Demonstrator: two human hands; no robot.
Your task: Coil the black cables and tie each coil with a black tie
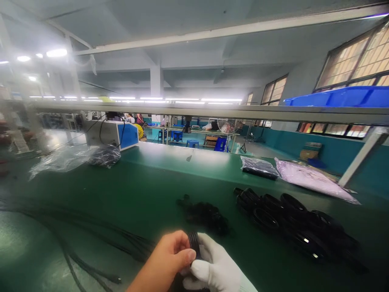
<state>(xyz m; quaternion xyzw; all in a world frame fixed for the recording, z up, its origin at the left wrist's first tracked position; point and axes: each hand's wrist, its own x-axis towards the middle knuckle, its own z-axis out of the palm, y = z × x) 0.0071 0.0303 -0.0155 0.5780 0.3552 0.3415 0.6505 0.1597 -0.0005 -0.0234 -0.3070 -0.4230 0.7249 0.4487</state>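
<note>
My bare left hand (165,259) and my white-gloved right hand (215,267) meet low at the centre of the view, both closed around a small black coil of cable (193,242). The left thumb and fingers pinch the coil's near side; the gloved fingers wrap it from the right. Loose black cables (91,235) trail over the green table (146,182) to the left of my hands. Just beyond the hands lies a small heap of black parts (206,217).
A row of coiled black cable bundles (291,223) lies at the right. Further back are a dark plastic bag (259,167), a pink bag (310,178), clear plastic bags (75,158) and a blue-and-white machine (117,136). A metal rail (212,112) with a blue bin (343,97) crosses overhead.
</note>
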